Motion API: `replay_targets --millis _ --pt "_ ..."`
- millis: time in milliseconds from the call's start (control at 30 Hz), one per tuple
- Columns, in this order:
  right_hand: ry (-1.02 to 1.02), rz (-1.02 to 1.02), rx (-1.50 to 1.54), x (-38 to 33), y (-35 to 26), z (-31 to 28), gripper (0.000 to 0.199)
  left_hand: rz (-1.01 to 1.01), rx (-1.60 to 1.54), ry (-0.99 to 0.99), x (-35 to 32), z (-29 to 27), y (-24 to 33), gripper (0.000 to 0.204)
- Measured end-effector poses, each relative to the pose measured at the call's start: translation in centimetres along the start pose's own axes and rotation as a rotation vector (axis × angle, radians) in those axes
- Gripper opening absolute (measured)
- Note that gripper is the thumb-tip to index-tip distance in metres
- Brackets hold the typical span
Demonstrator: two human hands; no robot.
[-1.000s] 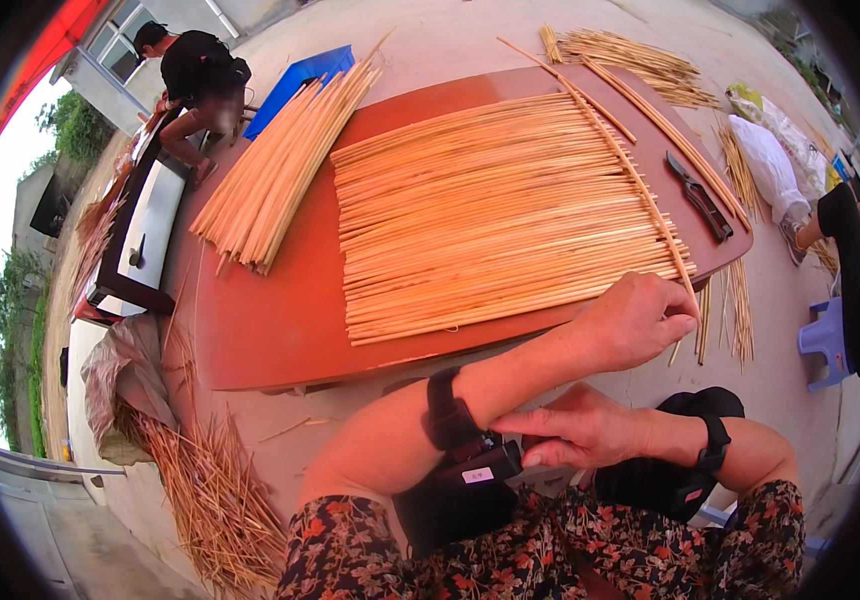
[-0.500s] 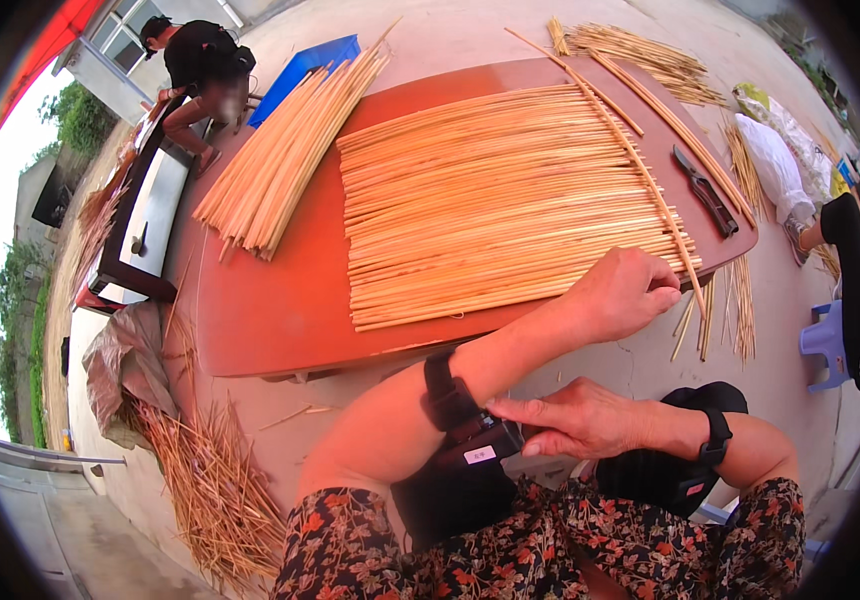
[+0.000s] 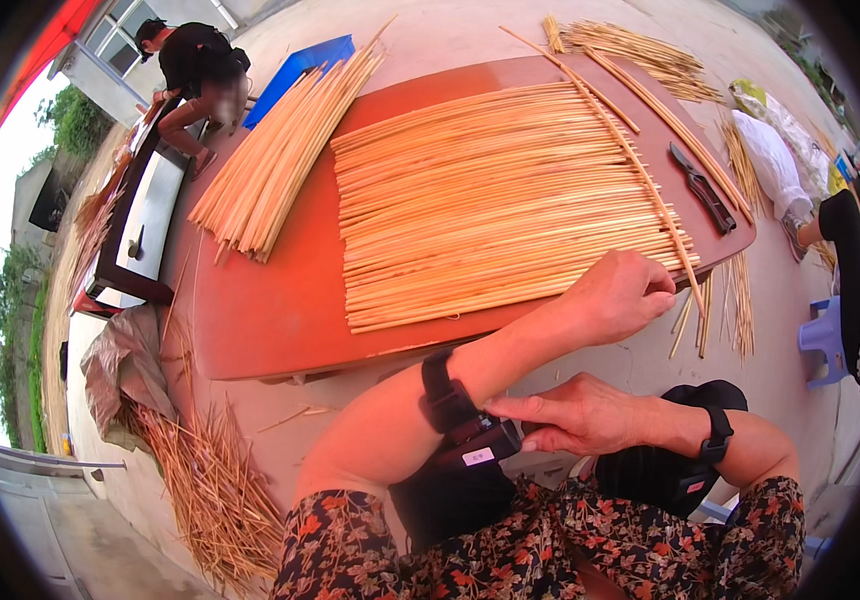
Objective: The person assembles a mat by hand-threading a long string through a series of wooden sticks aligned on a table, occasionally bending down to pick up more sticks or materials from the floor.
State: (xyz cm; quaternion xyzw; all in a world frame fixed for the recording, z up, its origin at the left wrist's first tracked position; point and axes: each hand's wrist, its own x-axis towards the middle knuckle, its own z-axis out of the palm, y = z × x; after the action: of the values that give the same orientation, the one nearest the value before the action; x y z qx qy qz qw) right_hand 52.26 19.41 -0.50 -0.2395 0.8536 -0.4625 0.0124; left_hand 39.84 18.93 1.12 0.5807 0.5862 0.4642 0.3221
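At four o'clock by the bench point(image 3: 270, 340), our left hand point(image 3: 640, 290) is beside the crosswise stick point(image 3: 642, 170), its grip too hidden to tell; our right hand point(image 3: 582, 415), at five, is unclenched; we'd best not jostle the stick row point(image 3: 490, 200) mid-bench.

Single view, from the wearer's head: left one of a side-by-side fisheye pair. Faces down and ahead across the worktop point(image 3: 260, 325), laid-out sticks point(image 3: 500, 205) near mid-frame. Close range: own forearms point(image 3: 525, 355) show large, low in frame. Wide reach, another person point(image 3: 197, 65) small at upper left. Straight edges bow rimward.
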Motion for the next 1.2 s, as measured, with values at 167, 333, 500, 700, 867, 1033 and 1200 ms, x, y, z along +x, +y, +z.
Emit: replay_targets --millis 167,333,500,700,867,1033,1200 --pt "-0.008 0.052 0.041 -0.3 0.2 -0.1 0.067 0.019 -0.014 -0.027 0.2 0.4 -0.2 0.023" --pt "-0.026 -0.039 -0.144 -0.4 0.6 0.4 0.065 0.084 0.04 -0.077 -0.5 1.7 0.4 0.024" --pt "-0.109 0.271 0.412 -4.1 1.9 2.0 0.052 0.128 0.2 -0.44 -2.3 3.4 3.7 0.029" --pt "-0.345 0.588 0.799 -6.2 2.0 2.2 0.048 -0.062 0.402 -0.723 -3.6 4.3 4.8 0.037" --pt "-0.359 0.546 0.719 -5.8 1.8 1.8 0.048 0.024 0.309 -0.692 -4.3 4.5 4.2 0.069" --pt "-0.36 0.546 0.698 -6.0 1.8 1.7 0.048 -0.072 0.216 -0.69 -4.5 4.0 4.3 0.065" --pt "-0.372 0.539 0.693 -5.8 1.8 1.5 0.048 -0.1 0.173 -0.659 -4.5 5.2 2.7 0.052"
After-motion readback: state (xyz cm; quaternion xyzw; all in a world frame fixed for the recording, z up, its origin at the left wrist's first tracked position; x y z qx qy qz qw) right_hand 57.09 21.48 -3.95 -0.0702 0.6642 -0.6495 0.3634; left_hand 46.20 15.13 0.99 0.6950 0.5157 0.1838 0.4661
